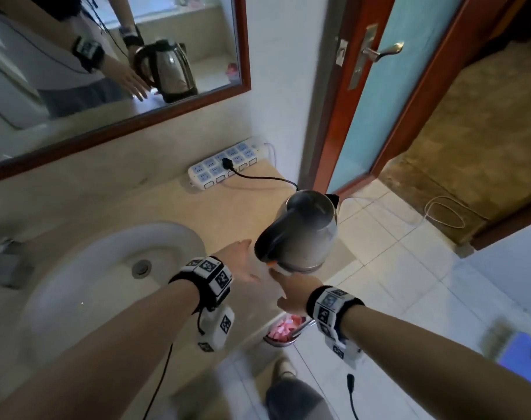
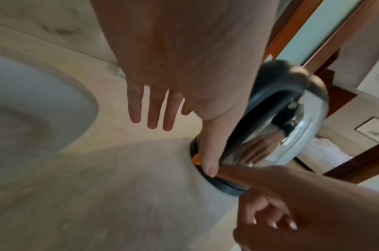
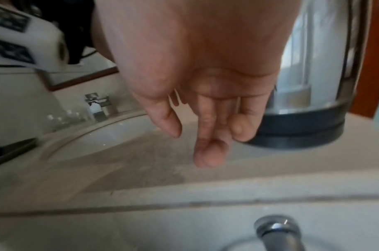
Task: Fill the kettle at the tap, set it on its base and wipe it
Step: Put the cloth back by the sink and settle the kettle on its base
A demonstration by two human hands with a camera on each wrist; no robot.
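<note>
Steadying kettle (image 1: pixel 300 231) on worktop (image 1: pixel 155 207) w/ both hands (image 1: pixel 243 265) open, right forefinger at its switch, I'd guess.

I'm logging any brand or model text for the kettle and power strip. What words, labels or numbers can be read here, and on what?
None can be read.
kettle: no brand or label shows.
power strip: its socket markings are too small to read.
wrist bands: black-and-white square code patterns only, no words.
door: a small tag, blurred.

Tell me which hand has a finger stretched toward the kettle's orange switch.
The right hand: its index finger reaches the orange switch at the kettle foot. The left hand lies flat, fingers spread, beside it.
</note>
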